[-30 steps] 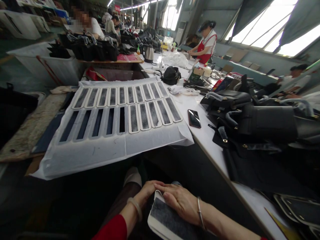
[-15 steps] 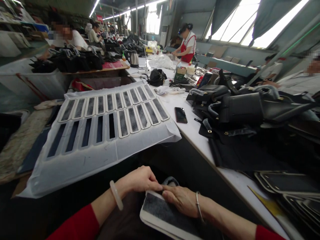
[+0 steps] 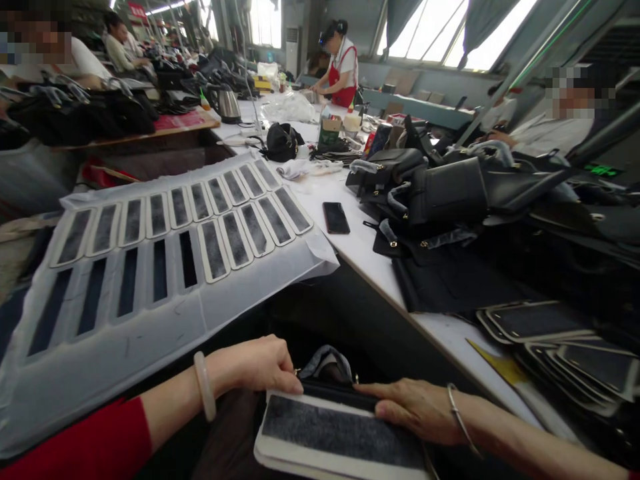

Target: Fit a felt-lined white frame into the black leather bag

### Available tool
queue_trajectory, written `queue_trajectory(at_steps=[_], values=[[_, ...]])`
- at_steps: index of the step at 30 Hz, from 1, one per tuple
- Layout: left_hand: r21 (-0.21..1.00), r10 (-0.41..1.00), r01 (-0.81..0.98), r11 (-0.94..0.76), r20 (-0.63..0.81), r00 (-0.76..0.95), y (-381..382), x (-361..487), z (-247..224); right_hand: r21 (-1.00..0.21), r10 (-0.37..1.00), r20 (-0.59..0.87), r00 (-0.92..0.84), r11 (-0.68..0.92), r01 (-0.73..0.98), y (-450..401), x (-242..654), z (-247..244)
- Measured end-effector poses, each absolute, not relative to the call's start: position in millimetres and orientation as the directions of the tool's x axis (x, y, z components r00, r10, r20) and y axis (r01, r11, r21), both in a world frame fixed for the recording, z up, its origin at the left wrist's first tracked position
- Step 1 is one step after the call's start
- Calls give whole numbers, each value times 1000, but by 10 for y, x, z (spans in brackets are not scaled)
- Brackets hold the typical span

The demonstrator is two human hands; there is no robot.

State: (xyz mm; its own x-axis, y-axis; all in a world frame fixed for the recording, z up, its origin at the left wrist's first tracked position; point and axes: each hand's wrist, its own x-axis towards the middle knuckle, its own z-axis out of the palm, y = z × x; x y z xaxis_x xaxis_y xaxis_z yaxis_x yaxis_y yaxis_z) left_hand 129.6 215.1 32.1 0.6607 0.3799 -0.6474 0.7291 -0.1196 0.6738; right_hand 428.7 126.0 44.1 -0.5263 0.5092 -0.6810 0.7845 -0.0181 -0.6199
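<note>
In the head view a black handbag [image 3: 340, 393] rests low in front of me, its wrapped carrying handle [image 3: 327, 359] standing up between two gold-coloured fittings. A pale panel with a dark grey rectangle [image 3: 340, 430] covers the side facing me. My left hand [image 3: 267, 365] is closed on the bag's upper left edge, thumb in front and other fingertips hidden. At the upper right edge, my right hand [image 3: 417, 408] grips the bag, its thumb against the dark rectangle and its index finger stretched along the black top.
On the left a white sheet [image 3: 165, 347] carries rows of pale-edged dark panels [image 3: 215, 250]. A phone [image 3: 336, 218], a pile of black bags [image 3: 445, 190] and stacked panels [image 3: 545, 320] occupy the white table on the right. Co-workers [image 3: 343, 70] are further back.
My hands have moved apart along the bag's top edge, the right one shifting right. More of the dark rectangle and the handle now shows. The camera view has turned to the right.
</note>
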Motion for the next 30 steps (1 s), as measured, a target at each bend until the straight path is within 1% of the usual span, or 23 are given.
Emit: queue_trajectory(at_steps=[6,12,15,18,21,24,27,30], values=[[677,353,715,-176,-634,688,2185,1332,277,-578,496,-709,-502,1,816,1320,4172,449],[646,373,740,-188,-650,662,2188,1413,273,-604,521,-666,-534,43,796,1391,3921,372],[678,367,715,-170,-630,684,2154,1436,263,-620,535,-635,-557,77,781,1430,3851,353],[733,318,664,-145,-601,733,2110,1432,237,-699,505,-612,-609,16,715,1466,3923,369],[775,251,620,-122,-580,775,2097,1400,193,-729,470,-628,-621,-74,681,1447,4140,378],[817,186,576,-10,-565,804,2118,1359,132,-751,495,-624,-604,-167,639,1364,4376,346],[821,134,558,117,-570,811,2141,1349,75,-765,522,-615,-592,-212,608,1284,4511,283],[800,120,580,156,-598,792,2160,1377,46,-781,547,-592,-592,-209,589,1256,4535,234]])
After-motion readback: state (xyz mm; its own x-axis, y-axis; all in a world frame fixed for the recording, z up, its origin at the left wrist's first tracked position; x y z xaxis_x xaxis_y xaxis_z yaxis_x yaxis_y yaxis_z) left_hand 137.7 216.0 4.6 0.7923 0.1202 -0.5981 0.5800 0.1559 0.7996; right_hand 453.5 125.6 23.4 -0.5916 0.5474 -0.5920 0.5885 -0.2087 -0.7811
